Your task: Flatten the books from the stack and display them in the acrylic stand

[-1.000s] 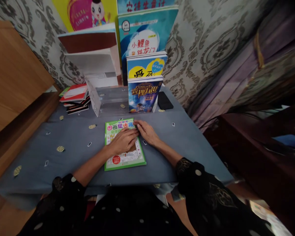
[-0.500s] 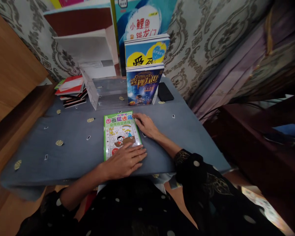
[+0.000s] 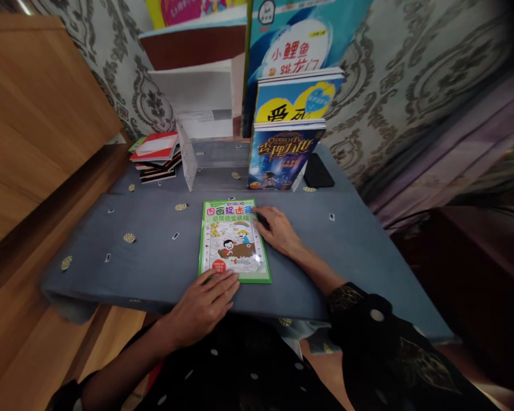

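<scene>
A green-bordered children's activity book lies flat on the blue-grey tablecloth in front of me. My right hand rests open on the book's upper right edge, fingers flat. My left hand lies open at the table's near edge, its fingertips touching the book's lower left corner.
Several books stand upright in a clear holder at the back. A stack of red-covered booklets sits at the back left. A black phone lies at the back right. Wooden furniture is on the left.
My left hand slid down off the book's cover to its bottom corner at the table edge. My right hand stayed at the book's upper right. The view shifted left.
</scene>
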Action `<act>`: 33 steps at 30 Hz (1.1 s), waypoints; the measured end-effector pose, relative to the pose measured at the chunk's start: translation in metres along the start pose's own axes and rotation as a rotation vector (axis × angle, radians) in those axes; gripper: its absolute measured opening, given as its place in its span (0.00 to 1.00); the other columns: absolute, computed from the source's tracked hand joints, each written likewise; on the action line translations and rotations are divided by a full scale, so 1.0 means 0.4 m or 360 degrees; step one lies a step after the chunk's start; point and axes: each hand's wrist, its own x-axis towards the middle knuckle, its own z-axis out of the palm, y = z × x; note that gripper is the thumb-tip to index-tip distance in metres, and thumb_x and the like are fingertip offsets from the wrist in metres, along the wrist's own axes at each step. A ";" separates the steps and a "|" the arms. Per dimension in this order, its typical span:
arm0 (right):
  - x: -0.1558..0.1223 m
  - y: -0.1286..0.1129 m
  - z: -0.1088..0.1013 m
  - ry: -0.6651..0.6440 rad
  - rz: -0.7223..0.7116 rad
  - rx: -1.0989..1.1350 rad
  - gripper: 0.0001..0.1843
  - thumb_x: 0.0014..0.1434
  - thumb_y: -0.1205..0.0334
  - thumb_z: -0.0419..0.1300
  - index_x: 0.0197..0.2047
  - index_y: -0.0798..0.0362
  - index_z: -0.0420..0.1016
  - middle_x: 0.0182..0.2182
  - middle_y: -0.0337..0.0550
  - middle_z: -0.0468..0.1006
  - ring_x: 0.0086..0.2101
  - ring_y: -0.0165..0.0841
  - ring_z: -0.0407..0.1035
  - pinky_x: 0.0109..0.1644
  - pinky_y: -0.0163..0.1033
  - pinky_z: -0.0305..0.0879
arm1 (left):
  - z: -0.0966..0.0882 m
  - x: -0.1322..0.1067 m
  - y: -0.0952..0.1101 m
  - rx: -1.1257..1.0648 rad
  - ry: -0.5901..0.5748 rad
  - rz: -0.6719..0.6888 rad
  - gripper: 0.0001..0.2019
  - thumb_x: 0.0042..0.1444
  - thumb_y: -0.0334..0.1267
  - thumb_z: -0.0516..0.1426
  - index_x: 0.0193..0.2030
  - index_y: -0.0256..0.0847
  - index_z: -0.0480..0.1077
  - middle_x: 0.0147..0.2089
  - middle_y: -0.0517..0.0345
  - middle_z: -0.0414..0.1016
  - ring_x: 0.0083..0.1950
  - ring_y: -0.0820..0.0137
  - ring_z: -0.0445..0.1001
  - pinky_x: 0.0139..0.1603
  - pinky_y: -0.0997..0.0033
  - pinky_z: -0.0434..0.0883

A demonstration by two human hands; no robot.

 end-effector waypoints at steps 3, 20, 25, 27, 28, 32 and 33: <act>-0.001 -0.012 -0.002 0.0023 -0.0034 -0.0056 0.20 0.62 0.63 0.54 0.56 0.53 0.72 0.53 0.53 0.77 0.55 0.49 0.66 0.57 0.56 0.62 | -0.008 -0.043 -0.013 0.0056 0.0080 -0.0076 0.20 0.68 0.30 0.47 0.66 0.36 0.60 0.64 0.49 0.69 0.67 0.64 0.64 0.64 0.54 0.66; 0.032 -0.247 0.097 -0.0818 -0.0791 0.0195 0.23 0.70 0.62 0.47 0.66 0.54 0.63 0.66 0.48 0.64 0.67 0.34 0.52 0.72 0.48 0.47 | -0.016 -0.081 -0.028 0.0136 0.0436 -0.0267 0.16 0.65 0.28 0.48 0.54 0.36 0.71 0.54 0.47 0.77 0.56 0.63 0.74 0.55 0.58 0.70; 0.146 -0.185 0.129 -0.0725 -0.0703 0.0108 0.25 0.69 0.61 0.48 0.68 0.54 0.60 0.67 0.49 0.60 0.68 0.36 0.49 0.72 0.51 0.45 | -0.021 -0.078 -0.032 0.0087 0.0398 -0.0279 0.16 0.64 0.27 0.48 0.54 0.37 0.71 0.55 0.48 0.77 0.55 0.64 0.74 0.55 0.59 0.69; 0.182 -0.164 0.137 -0.0686 -0.0665 0.0079 0.25 0.69 0.61 0.47 0.68 0.54 0.60 0.67 0.49 0.60 0.68 0.37 0.49 0.72 0.52 0.45 | -0.017 -0.079 -0.033 0.0067 0.0398 -0.0287 0.16 0.64 0.27 0.49 0.54 0.38 0.71 0.55 0.48 0.77 0.55 0.64 0.74 0.54 0.59 0.69; 0.196 -0.155 0.139 -0.0673 -0.0647 0.0066 0.25 0.70 0.61 0.47 0.68 0.53 0.60 0.67 0.49 0.60 0.68 0.37 0.50 0.71 0.52 0.46 | -0.015 -0.079 -0.033 0.0058 0.0400 -0.0294 0.16 0.64 0.27 0.49 0.54 0.38 0.71 0.55 0.48 0.77 0.55 0.64 0.74 0.54 0.60 0.69; 0.223 -0.118 0.134 -0.0607 -0.0581 -0.0012 0.25 0.71 0.57 0.43 0.68 0.53 0.60 0.67 0.48 0.60 0.68 0.37 0.50 0.71 0.52 0.47 | -0.010 -0.080 -0.034 0.0022 0.0406 -0.0315 0.17 0.63 0.26 0.49 0.55 0.40 0.71 0.55 0.50 0.77 0.55 0.64 0.74 0.54 0.60 0.70; 0.222 -0.109 0.130 -0.0583 -0.0558 -0.0045 0.25 0.71 0.57 0.43 0.68 0.54 0.60 0.67 0.49 0.60 0.68 0.37 0.50 0.71 0.53 0.47 | -0.009 -0.081 -0.034 0.0013 0.0407 -0.0322 0.18 0.62 0.26 0.49 0.56 0.40 0.71 0.55 0.50 0.77 0.55 0.64 0.74 0.54 0.60 0.70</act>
